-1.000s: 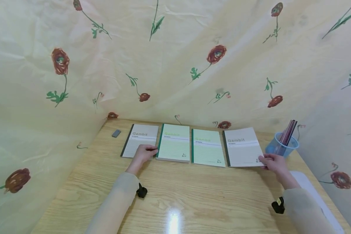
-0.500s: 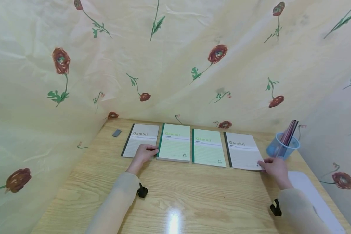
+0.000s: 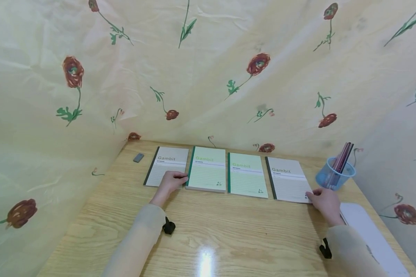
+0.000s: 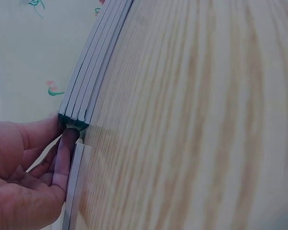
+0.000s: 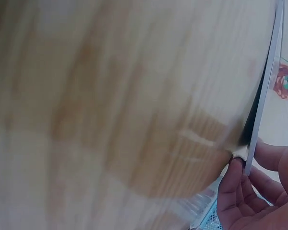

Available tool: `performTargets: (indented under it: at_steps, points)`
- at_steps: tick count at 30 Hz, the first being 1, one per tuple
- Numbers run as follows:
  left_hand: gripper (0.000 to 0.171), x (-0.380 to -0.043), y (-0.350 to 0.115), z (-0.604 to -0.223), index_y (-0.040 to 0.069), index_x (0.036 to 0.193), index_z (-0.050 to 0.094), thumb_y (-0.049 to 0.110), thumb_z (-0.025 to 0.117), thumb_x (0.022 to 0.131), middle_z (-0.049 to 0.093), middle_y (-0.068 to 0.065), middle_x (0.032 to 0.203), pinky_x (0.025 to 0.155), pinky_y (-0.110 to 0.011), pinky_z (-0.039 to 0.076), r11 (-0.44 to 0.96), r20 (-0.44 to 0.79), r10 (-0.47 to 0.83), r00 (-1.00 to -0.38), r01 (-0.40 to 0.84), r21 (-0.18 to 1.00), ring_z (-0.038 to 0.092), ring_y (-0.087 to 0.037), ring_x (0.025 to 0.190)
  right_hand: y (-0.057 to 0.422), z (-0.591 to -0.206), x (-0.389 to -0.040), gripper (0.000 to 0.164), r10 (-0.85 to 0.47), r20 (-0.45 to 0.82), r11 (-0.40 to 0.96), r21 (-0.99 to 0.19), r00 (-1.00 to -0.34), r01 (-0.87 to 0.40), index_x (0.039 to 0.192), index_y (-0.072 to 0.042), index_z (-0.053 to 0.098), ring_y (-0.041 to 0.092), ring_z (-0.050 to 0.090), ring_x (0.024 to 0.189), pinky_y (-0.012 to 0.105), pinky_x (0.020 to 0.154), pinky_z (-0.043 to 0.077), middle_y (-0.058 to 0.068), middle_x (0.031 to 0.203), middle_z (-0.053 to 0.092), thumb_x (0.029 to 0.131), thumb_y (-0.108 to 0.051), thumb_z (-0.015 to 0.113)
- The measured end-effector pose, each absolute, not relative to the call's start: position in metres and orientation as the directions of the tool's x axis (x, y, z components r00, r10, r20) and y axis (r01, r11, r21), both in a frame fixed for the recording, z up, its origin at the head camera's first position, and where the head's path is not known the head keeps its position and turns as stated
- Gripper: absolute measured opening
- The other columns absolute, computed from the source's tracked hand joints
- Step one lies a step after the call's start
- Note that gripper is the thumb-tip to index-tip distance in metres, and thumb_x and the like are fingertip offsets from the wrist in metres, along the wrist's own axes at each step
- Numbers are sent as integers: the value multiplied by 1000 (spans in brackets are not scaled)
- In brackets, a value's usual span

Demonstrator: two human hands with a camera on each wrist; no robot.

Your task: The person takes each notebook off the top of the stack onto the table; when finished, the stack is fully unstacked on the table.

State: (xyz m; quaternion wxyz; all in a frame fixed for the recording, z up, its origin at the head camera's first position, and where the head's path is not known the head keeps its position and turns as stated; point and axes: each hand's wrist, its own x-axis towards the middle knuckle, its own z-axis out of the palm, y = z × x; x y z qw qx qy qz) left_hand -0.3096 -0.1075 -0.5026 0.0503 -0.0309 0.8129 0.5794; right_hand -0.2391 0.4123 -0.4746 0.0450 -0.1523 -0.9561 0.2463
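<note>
Where I have the left hand (image 3: 170, 181): at the spine of the green-spined stack (image 3: 208, 169), second from left, thumb and curled fingers pinching its near corner.
Right hand (image 3: 326, 202): grasping the near right corner of the rightmost notebook (image 3: 287, 179), thumb on the cover, fingers beneath; I see that corner raised off the table (image 3: 228, 227).
Notebook row: leftmost notebook (image 3: 168, 163) partly behind the left hand; thinner green notebook (image 3: 247, 173) third.
Blue cup (image 3: 323, 180): beyond the right hand, holding pencils (image 3: 342, 159).
</note>
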Motion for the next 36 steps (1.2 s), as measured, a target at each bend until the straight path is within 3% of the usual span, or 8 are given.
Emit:
performTargets:
  at_steps: [8, 17, 27, 36]
  points:
    - [22, -310, -108, -502, -3, 111, 73, 7, 72, 92, 70, -17, 114, 95, -42, 48, 341, -111, 13, -994, -99, 935, 61, -31, 111, 410, -473, -239, 39, 317, 4, 828, -489, -949, 275, 106, 16, 62, 33, 55, 80, 38, 64, 43, 26, 91, 64, 97, -22, 63]
    - [22, -309, -109, -503, -2, 111, 73, 8, 72, 92, 70, -17, 114, 98, -44, 46, 343, -120, 11, -993, -109, 933, 60, -32, 113, 402, -462, -241, 53, 319, -16, 848, -443, -948, 293, 115, 17, 56, 41, 56, 87, 49, 71, 45, 34, 105, 60, 95, -31, 64]
    - [22, -310, -108, -502, -1, 112, 73, 9, 72, 92, 69, -16, 114, 98, -43, 46, 347, -122, 5, -992, -113, 931, 60, -32, 113, 365, -444, -258, 58, 211, -9, 881, -431, -977, 194, 123, 14, 54, 39, 60, 90, 48, 71, 48, 31, 108, 61, 99, -39, 57]
    - [22, -308, -108, -501, -2, 111, 73, 9, 72, 92, 70, -17, 113, 98, -44, 46, 353, -125, 5, -992, -115, 929, 60, -33, 113, 301, -440, -280, 47, 122, 70, 851, -522, -990, 67, 117, 13, 59, 32, 60, 82, 39, 65, 49, 26, 99, 64, 98, -30, 62]
